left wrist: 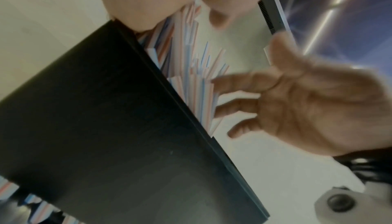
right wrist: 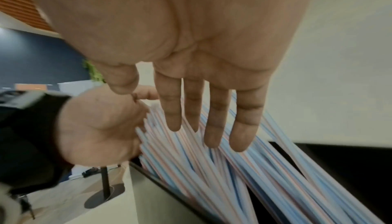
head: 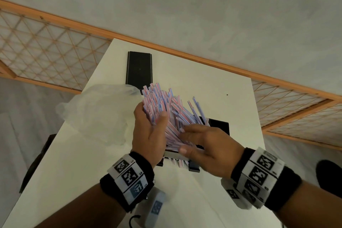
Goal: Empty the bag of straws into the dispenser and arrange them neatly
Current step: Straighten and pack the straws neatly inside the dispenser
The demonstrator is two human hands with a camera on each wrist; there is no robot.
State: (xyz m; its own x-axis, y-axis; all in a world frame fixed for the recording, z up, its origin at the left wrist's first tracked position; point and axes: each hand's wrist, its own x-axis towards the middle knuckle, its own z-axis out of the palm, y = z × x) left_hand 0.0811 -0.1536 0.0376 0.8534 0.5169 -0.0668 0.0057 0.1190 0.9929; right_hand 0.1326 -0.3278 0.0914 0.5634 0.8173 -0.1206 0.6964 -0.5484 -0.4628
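A thick bundle of red, white and blue striped straws [head: 166, 109] stands slanted in the open black dispenser [head: 220, 126] on the white table [head: 212, 89], fanning out up and to the right. My left hand [head: 153, 122] grips the bundle from the left, thumb across its front and fingers hidden behind. My right hand [head: 196, 139] is open, with straight fingers [right wrist: 212, 127] laid against the straws [right wrist: 233, 169] from the right. In the left wrist view the dispenser's dark wall [left wrist: 106, 127] fills the frame, with straws [left wrist: 197, 90] above its rim and the right hand [left wrist: 297, 97] beside them.
An empty, crumpled clear plastic bag [head: 96, 113] lies left of the hands. A flat black lid [head: 139, 68] lies at the far end of the table. A few straw ends [head: 180, 164] poke out at the dispenser's near bottom. A wooden lattice screen [head: 46, 46] stands beyond.
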